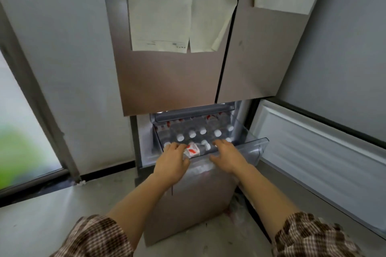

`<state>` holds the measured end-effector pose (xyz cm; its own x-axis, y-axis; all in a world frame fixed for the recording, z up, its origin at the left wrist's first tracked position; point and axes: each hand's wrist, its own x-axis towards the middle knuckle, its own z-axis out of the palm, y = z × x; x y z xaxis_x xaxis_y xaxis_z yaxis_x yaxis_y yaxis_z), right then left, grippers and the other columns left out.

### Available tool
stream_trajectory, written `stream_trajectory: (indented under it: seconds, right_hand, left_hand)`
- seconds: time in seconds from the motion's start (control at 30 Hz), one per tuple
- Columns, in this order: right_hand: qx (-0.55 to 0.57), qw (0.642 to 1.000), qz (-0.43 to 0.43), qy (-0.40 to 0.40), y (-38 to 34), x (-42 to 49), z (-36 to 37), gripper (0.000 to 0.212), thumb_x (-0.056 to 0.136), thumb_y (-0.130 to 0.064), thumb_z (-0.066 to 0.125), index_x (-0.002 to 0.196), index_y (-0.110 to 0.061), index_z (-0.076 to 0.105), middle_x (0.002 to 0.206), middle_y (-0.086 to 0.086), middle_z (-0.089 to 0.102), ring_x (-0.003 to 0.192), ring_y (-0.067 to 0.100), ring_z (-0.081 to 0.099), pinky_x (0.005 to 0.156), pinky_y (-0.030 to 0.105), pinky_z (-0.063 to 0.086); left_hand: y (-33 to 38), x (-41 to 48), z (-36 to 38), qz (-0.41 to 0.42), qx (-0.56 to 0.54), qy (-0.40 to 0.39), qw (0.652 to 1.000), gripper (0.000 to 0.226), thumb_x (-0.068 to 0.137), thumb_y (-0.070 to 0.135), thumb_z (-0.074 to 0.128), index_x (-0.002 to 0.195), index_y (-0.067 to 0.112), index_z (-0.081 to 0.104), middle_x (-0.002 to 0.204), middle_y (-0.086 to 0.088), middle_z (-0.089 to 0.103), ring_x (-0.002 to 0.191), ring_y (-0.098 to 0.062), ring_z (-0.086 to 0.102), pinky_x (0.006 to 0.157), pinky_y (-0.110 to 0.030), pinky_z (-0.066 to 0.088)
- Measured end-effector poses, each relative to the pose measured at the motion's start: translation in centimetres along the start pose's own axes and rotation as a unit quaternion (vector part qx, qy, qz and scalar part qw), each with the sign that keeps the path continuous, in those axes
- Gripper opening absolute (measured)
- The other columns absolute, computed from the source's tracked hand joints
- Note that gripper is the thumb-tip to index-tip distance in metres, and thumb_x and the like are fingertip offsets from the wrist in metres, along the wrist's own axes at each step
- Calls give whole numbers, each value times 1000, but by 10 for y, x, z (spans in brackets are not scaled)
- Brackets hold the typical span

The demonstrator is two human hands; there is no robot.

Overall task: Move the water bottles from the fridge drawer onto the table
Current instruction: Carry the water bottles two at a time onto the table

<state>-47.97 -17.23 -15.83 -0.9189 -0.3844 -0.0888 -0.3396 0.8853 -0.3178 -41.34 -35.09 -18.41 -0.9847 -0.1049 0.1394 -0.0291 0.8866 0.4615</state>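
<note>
The clear plastic fridge drawer (253,148) is pulled out below the upper doors. Several water bottles with white caps (193,134) stand upright inside it. My left hand (172,162) grips a bottle with a red and white label (193,150), tilted at the drawer's front edge. My right hand (226,155) reaches into the drawer's front right with fingers spread over the bottles, holding nothing that I can see. The table is not in view.
The lower right fridge door (321,152) stands swung open on the right. The closed lower drawer front (194,200) lies under my arms. Papers (179,10) hang on the upper doors. A glass door (25,131) is at the left, above the grey floor (52,215).
</note>
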Motion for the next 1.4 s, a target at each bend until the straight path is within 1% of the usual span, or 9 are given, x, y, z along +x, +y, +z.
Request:
stream_trajectory:
  seconds: [0.17,0.3,0.37,0.47,0.63,0.83,1.0,1.13,1.4]
  right_hand:
    - [36,999,-12,-5,44,67,-10,43,92,-33,56,129,-11,51,132,12,52,116,29,52,90,37,45]
    - [55,995,-16,-80,84,123,-4,34,93,-34,56,116,-9,57,108,9,60,96,26,58,79,35,47]
    - [59,989,-23,-135,102,149,3,24,91,-29,59,94,-6,62,87,6,59,81,21,57,77,40,50]
    - [51,968,-54,-239,122,179,14,32,88,-23,61,59,-13,56,69,0,57,67,14,53,74,37,51]
    - [-2,916,-102,-388,141,215,27,21,82,-37,63,95,-23,74,102,-4,68,95,18,63,92,35,52]
    - [-54,870,-130,-472,142,236,56,42,85,-34,67,125,-22,62,122,7,64,111,30,61,93,36,50]
    - [-83,834,-174,-517,139,245,71,42,93,-35,60,129,-13,57,100,8,61,85,22,59,83,39,54]
    - [-100,827,-217,-508,138,247,73,42,91,-37,60,125,-12,61,115,13,65,98,27,63,93,42,52]
    - [-16,856,-222,-467,149,255,48,39,81,-40,73,107,-12,65,84,-10,56,80,9,52,69,22,43]
  left_hand:
    - [10,58,26,-39,9,-34,999,55,91,39,56,140,20,41,141,-6,42,129,-26,37,104,-40,39]
    - [19,106,52,-82,19,-88,993,58,87,42,60,138,18,45,139,-8,45,130,-29,36,104,-43,40]
    - [21,129,67,-88,9,-116,989,50,84,42,63,127,19,55,130,-8,55,122,-30,46,98,-43,45]
    - [21,159,91,-118,6,-153,981,31,83,46,62,101,21,61,110,-8,65,101,-27,58,84,-39,51]
    - [19,195,113,-162,28,-202,966,25,87,41,58,103,22,62,107,-5,65,95,-24,63,76,-32,48]
    - [14,210,138,-138,84,-249,955,43,89,37,57,127,19,55,131,-9,55,115,-28,55,95,-38,48]
    - [9,219,152,-128,146,-261,946,49,92,32,56,137,15,45,139,-10,48,125,-28,49,100,-40,45]
    - [12,225,161,-119,197,-267,936,43,95,25,53,134,8,45,138,-13,46,128,-30,43,98,-43,43]
    - [22,220,141,-87,193,-258,942,43,90,29,61,128,9,51,132,-12,49,123,-29,43,98,-41,45]
